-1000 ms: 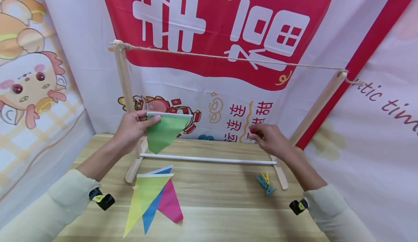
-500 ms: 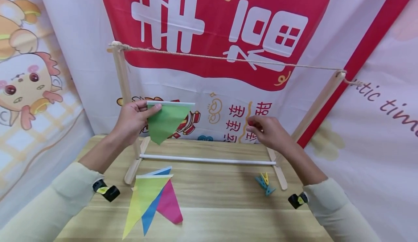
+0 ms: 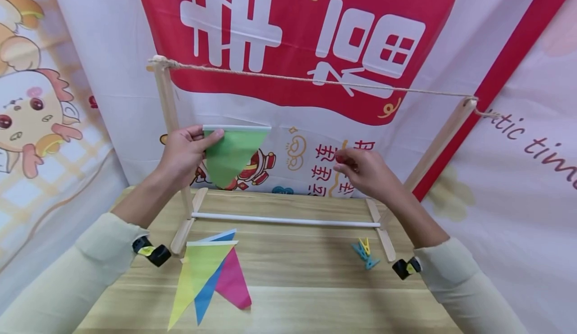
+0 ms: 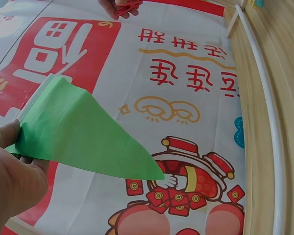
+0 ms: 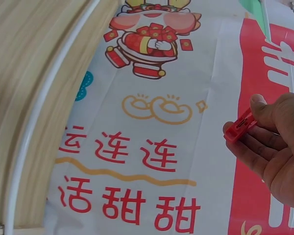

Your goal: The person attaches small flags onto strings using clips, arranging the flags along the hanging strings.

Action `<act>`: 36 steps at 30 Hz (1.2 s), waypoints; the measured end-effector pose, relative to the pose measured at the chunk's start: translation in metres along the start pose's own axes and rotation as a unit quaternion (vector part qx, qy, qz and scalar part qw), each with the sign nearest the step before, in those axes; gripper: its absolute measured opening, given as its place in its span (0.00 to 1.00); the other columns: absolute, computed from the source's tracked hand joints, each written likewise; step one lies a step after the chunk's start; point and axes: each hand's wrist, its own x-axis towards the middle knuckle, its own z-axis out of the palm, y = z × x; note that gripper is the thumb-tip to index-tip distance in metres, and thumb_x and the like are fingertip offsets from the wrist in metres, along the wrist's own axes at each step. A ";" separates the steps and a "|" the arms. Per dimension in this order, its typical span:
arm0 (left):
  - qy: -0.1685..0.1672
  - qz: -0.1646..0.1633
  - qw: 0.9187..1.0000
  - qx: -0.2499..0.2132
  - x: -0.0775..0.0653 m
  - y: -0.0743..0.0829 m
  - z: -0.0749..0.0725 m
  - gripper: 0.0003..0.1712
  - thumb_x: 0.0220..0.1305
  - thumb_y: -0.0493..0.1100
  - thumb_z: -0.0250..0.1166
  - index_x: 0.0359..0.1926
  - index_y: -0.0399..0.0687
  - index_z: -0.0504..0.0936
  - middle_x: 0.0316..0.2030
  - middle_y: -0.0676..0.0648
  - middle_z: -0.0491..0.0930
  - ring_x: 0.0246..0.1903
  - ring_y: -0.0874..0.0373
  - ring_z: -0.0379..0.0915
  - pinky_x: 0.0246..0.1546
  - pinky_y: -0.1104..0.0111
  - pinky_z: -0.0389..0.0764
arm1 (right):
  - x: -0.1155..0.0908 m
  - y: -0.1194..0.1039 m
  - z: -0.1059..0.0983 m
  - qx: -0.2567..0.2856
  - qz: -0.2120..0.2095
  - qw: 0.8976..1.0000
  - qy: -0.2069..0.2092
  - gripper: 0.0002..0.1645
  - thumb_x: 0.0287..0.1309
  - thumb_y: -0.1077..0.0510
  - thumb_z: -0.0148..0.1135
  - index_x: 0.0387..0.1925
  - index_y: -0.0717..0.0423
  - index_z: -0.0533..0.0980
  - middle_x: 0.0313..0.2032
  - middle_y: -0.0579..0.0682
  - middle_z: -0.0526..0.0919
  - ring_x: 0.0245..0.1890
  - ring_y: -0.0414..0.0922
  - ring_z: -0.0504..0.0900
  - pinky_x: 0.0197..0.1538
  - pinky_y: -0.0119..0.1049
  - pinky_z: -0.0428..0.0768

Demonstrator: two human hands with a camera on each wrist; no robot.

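My left hand (image 3: 184, 154) pinches a green pennant flag (image 3: 234, 151) by the left end of its white top edge, and the cloth hangs down below. In the left wrist view the pennant (image 4: 83, 129) droops to a point. A small red clothespin (image 5: 241, 126) sits between the thumb and fingers of my right hand (image 3: 366, 171); the head view shows only a bit of it. Both hands are below the twine (image 3: 279, 77) strung between two wooden posts, apart from it.
Yellow (image 3: 198, 269), blue (image 3: 208, 294) and pink (image 3: 233, 279) pennants overlap on the wooden table (image 3: 306, 304). Several teal and yellow clothespins (image 3: 365, 254) lie near the stand's right foot. A white rod (image 3: 288, 220) joins the stand's feet. A printed cloth hangs behind.
My left hand has raised the green pennant toward the twine. The right hand, with the red clothespin, has risen too and shifted slightly left.
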 end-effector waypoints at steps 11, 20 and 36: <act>0.002 0.021 1.000 0.005 0.003 0.015 0.004 0.36 0.78 0.56 0.73 0.78 0.47 0.80 0.68 0.49 0.88 0.68 0.50 0.82 0.82 0.46 0.74 | 0.012 -0.018 -0.010 0.000 -0.010 1.000 0.013 0.21 0.74 0.57 0.76 0.64 0.58 0.87 0.50 0.55 0.95 0.41 0.48 0.92 0.49 0.49 0.95; 0.015 0.039 0.998 -0.046 0.007 0.027 0.003 0.35 0.73 0.55 0.77 0.73 0.43 0.84 0.53 0.59 0.93 0.58 0.58 0.85 0.80 0.52 0.77 | 0.024 -0.033 -0.017 0.017 -0.022 0.999 0.019 0.24 0.74 0.57 0.76 0.67 0.57 0.85 0.52 0.55 0.95 0.45 0.48 0.94 0.55 0.49 0.95; 0.027 0.057 0.995 -0.078 0.012 0.040 0.001 0.33 0.73 0.55 0.76 0.72 0.45 0.84 0.57 0.55 0.91 0.62 0.54 0.83 0.84 0.46 0.72 | 0.042 -0.058 -0.027 0.040 -0.044 0.998 0.028 0.25 0.74 0.55 0.76 0.69 0.55 0.85 0.57 0.54 0.94 0.51 0.49 0.94 0.59 0.49 0.95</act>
